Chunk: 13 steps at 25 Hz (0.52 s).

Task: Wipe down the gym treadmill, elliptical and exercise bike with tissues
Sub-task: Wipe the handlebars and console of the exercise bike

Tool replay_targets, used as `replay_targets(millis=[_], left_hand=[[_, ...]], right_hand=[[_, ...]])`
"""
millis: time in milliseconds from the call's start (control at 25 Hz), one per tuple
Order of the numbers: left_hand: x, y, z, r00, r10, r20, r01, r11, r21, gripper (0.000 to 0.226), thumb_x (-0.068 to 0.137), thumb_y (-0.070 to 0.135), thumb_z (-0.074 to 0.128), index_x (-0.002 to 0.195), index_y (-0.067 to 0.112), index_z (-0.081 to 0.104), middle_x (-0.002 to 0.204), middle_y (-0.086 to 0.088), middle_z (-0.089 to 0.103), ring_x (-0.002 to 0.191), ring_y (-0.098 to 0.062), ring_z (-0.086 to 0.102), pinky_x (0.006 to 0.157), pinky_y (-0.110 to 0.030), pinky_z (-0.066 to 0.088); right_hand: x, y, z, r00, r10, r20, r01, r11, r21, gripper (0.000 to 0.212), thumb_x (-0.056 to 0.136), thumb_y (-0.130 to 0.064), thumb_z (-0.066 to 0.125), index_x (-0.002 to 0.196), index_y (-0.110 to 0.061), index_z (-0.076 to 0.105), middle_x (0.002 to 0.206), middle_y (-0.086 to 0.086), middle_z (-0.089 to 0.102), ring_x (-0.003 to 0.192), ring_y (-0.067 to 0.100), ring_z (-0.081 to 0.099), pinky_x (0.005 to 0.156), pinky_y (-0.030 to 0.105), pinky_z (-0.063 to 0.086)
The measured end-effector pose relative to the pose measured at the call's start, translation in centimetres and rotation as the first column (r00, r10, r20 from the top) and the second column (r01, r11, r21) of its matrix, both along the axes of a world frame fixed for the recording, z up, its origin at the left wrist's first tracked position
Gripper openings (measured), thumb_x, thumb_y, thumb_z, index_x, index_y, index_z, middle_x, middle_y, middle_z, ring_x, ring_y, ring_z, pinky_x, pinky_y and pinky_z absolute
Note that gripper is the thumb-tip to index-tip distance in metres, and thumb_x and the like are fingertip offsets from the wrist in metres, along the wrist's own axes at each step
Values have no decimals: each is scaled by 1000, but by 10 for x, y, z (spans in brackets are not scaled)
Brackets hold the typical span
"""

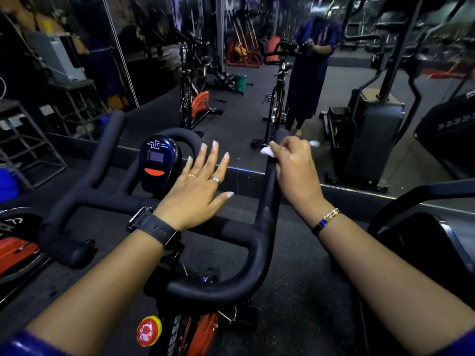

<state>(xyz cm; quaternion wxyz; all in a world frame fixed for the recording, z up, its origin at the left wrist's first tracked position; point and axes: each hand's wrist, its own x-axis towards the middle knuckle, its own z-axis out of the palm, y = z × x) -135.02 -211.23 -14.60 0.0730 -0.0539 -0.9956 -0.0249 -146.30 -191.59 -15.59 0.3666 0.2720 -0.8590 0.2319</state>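
Observation:
I stand at an exercise bike whose black foam handlebar [259, 255] fills the middle of the head view. My right hand [293, 165] grips a white tissue [266, 151] wrapped against the right upright bar, near its top end. My left hand [199, 185] hovers with straight, spread fingers over the crossbar, just right of the black console [158, 163] with its small screen and orange button. Whether the palm touches the bar I cannot tell. The bike's orange frame and a red round knob [148, 331] show below.
A mirror wall ahead reflects me, this bike and another orange bike [198, 101]. A dark elliptical [370, 134] stands to the right, with a curved black machine frame [421, 227] close by my right arm. Metal racks [28, 150] stand at the left.

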Motion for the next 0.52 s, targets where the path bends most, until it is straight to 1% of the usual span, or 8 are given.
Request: replay_targets(millis=[80, 120, 200, 280, 360, 440, 480, 520], left_hand=[[-18, -5, -2, 999, 4, -45, -5, 1000, -17, 73, 101, 52, 29, 155, 23, -11, 153, 1, -37, 139, -17, -39, 117, -38, -15], [-24, -6, -6, 997, 4, -74, -6, 999, -31, 71, 101, 53, 27, 157, 22, -5, 157, 0, -30, 142, -18, -34, 119, -41, -11], [-31, -6, -17, 985, -6, -174, -11, 995, -95, 70, 98, 55, 22, 157, 18, 14, 164, -4, -7, 148, -24, -18, 120, -50, 1], [-33, -4, -25, 974, -4, -224, -23, 993, -118, 71, 93, 53, 25, 153, 16, 30, 163, -6, 15, 151, -30, 0, 117, -56, 12], [-36, -4, -28, 968, -9, -249, -22, 993, -120, 69, 92, 51, 29, 152, 17, 34, 161, -5, 22, 150, -31, 9, 117, -57, 16], [-36, -4, -29, 961, -17, -276, -16, 993, -116, 67, 92, 48, 32, 151, 17, 36, 161, -4, 25, 149, -30, 13, 117, -56, 17], [-36, -4, -29, 957, -19, -289, -15, 993, -113, 66, 92, 47, 33, 151, 18, 37, 160, -3, 25, 149, -30, 14, 117, -55, 16], [-36, -5, -30, 954, -20, -300, -14, 994, -110, 65, 92, 47, 34, 150, 18, 38, 160, -3, 26, 149, -29, 14, 117, -55, 16]], right_hand=[[20, -1, -12, 1000, 6, -19, -4, 996, 89, 21, 80, 0, 69, 101, -2, 67, 94, 14, 56, 84, 32, 50, 62, 37, 51], [36, -2, -21, 1000, 25, -7, -24, 992, 128, 19, 79, -1, 71, 98, -3, 66, 93, 12, 56, 83, 31, 50, 60, 38, 52], [62, 0, -39, 999, 46, 7, -46, 983, 178, 20, 78, -4, 74, 97, -4, 66, 94, 7, 57, 84, 27, 49, 57, 36, 52], [64, 3, -45, 997, 64, -31, -58, 982, 180, 22, 78, -4, 73, 99, -5, 67, 95, 5, 57, 84, 25, 48, 58, 35, 52], [42, 4, -33, 993, 71, -92, -56, 987, 150, 15, 85, -6, 63, 99, -4, 68, 95, 7, 57, 85, 26, 47, 64, 36, 52], [10, 0, -11, 990, 22, -137, -11, 997, 82, 24, 88, -13, 48, 96, -4, 69, 95, 9, 58, 84, 29, 48, 66, 33, 50], [-6, -4, 1, 989, -3, -145, 9, 999, 47, 28, 87, -13, 45, 93, -4, 70, 94, 10, 59, 83, 30, 50, 65, 31, 49], [-19, -9, 11, 989, -29, -147, 32, 999, 20, 26, 86, -12, 46, 91, -4, 71, 93, 11, 60, 81, 32, 51, 64, 29, 47]])
